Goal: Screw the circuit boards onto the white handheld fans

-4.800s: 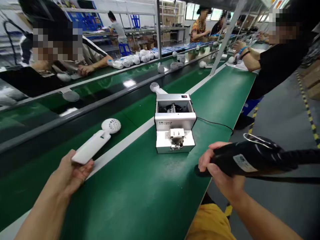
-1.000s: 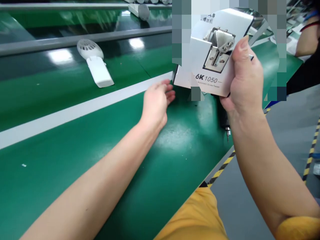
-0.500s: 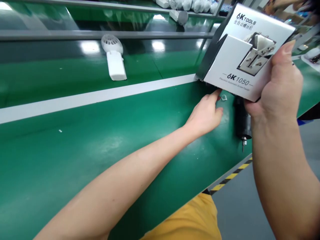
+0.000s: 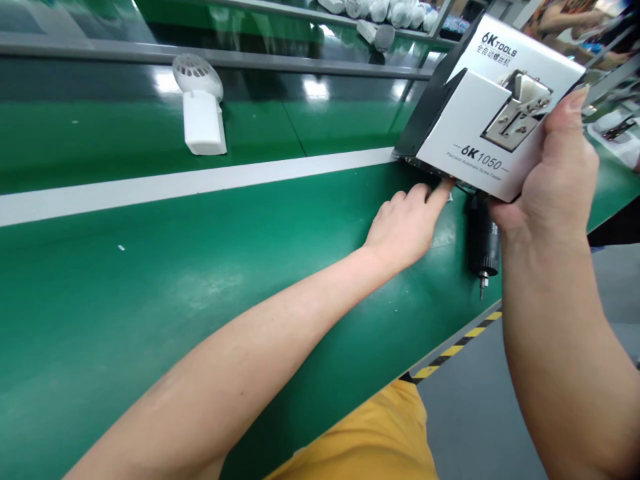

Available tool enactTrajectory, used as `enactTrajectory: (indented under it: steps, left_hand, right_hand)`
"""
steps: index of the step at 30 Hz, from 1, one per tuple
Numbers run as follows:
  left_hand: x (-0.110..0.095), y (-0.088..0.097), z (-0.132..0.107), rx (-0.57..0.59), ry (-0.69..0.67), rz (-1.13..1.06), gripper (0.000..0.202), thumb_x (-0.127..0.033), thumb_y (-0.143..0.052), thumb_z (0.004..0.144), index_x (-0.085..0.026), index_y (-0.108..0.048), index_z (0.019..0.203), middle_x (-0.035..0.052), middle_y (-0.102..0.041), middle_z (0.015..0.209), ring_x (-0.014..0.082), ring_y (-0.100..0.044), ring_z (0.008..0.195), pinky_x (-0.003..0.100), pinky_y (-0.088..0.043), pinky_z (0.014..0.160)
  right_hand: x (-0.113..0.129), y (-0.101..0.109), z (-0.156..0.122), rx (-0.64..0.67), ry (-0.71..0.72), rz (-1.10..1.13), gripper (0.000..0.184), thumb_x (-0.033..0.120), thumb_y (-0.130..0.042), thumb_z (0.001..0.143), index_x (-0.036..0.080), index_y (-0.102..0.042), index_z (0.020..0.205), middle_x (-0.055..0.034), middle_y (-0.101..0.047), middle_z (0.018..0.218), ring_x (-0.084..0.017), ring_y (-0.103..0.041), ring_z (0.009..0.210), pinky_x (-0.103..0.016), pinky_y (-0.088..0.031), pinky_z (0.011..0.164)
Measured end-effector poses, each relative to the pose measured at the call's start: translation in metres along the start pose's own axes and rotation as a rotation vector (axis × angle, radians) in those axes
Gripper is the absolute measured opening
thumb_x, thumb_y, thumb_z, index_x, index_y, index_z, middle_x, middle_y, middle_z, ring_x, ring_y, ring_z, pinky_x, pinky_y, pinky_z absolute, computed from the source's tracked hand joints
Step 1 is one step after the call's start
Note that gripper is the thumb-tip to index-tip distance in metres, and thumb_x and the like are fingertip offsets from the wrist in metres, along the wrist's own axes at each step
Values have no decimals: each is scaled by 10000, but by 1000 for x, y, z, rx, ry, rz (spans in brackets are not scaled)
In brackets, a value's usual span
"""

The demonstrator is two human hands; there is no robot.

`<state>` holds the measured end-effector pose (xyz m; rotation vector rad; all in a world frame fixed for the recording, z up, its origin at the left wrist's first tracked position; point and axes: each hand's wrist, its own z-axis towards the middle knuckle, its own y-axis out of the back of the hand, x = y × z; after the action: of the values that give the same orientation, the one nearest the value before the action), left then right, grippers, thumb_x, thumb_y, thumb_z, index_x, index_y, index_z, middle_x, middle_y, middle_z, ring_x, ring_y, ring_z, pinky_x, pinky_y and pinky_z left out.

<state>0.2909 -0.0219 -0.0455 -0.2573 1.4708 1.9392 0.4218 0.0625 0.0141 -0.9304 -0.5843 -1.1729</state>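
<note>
The right hand (image 4: 555, 180) grips the silver-white box-shaped metal screw feeder (image 4: 475, 113), tilted up off the green table (image 4: 200, 280); the left hand (image 4: 405, 223), holding nothing, has its index fingertip at the feeder's lower edge; a black cylindrical electric screwdriver (image 4: 483, 243) lies just beneath the right hand; a white plastic handheld fan (image 4: 203, 113) sits well left of the left hand.

"OK TOOLS" and "OK 1050" on the silver screw feeder (image 4: 465, 127).

Single head-worn view: faces forward and down, close over green bench (image 4: 225, 287); left hand (image 4: 405, 230), right hand (image 4: 555, 180) near, upper right.
</note>
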Motion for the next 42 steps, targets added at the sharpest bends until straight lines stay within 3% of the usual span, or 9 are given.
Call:
enactTrajectory:
  steps: [4, 7, 10, 12, 17, 24, 31, 37, 42]
  left_hand:
    - [-3, -4, 1, 36, -23, -10, 649, -83, -430, 956, -240, -343, 1580, 109, -620, 1288, 303, -632, 1111, 469, -509, 954]
    - [-6, -7, 8, 24, 24, -262, 569, -136, -511, 961, -186, -427, 1522, 124, -625, 1336, 278, -618, 1194, 420, -497, 1022]
    - [-13, -9, 20, -63, 57, -597, 313, -178, -517, 996, -143, -624, 1288, 118, -675, 1318, 225, -628, 1214, 329, -487, 1049]
    - [-20, -11, 26, -104, 142, -793, 215, -205, -491, 1018, -157, -689, 1088, 95, -734, 1211, 217, -676, 1140, 324, -511, 1013]
    - [-32, -20, 36, -155, 376, -1110, 219, -254, -518, 998, -190, -632, 823, 59, -760, 930, 210, -737, 899, 346, -568, 885]
    - [-31, -29, 38, -242, 406, -1246, 125, -188, -580, 925, -209, -601, 803, 9, -717, 840, 192, -728, 880, 326, -568, 879]
    - [-39, -29, 36, -230, 483, -1446, 107, -178, -560, 945, -198, -616, 855, 31, -751, 945, 161, -737, 818, 272, -585, 792]
    - [-51, -36, 37, -313, 554, -1551, 108, -199, -557, 961, -206, -609, 867, 16, -741, 993, 161, -751, 848, 276, -588, 801]
    - [-62, -39, 34, -423, 577, -1575, 128, -175, -545, 963, -211, -584, 847, 2, -717, 931, 171, -757, 870, 274, -586, 791]
  right_hand:
    - [0, 0, 0, -3, -2, -10, 392, 209, -362, 1103, 177, -728, 965, -17, -772, 1032, -198, -740, 1073, -420, -611, 1019]
    - [0, 0, 0, 10, 3, -41, 404, 220, -350, 1107, 203, -729, 968, 3, -778, 1047, -196, -734, 1089, -443, -603, 1040]
    - [0, 1, 0, 46, 30, -55, 433, 213, -332, 1112, 202, -738, 961, 4, -783, 1032, -185, -735, 1090, -425, -585, 1068]
    - [-1, 2, 1, 43, 41, -66, 427, 212, -340, 1110, 201, -738, 955, 6, -782, 1014, -186, -737, 1080, -428, -585, 1067]
    - [-1, 4, 1, 16, 22, -48, 363, 194, -373, 1090, 182, -719, 982, -30, -761, 1062, -213, -728, 1100, -441, -610, 1026]
    - [-1, 1, 3, 4, 28, -98, 363, 235, -374, 1093, 200, -710, 962, -20, -765, 1047, -214, -737, 1063, -430, -628, 985]
    - [-6, 5, 5, 26, 69, -77, 275, 281, -477, 1052, 212, -666, 863, -24, -746, 933, -240, -733, 1067, -430, -637, 956]
    - [-5, 5, 7, 20, 56, -101, 259, 275, -464, 1044, 211, -675, 908, -51, -745, 1055, -246, -718, 1081, -453, -630, 963]
    - [-8, 9, 9, 23, 106, -82, 252, 406, -658, 931, 247, -578, 752, -31, -684, 869, -259, -709, 1069, -438, -601, 1021]
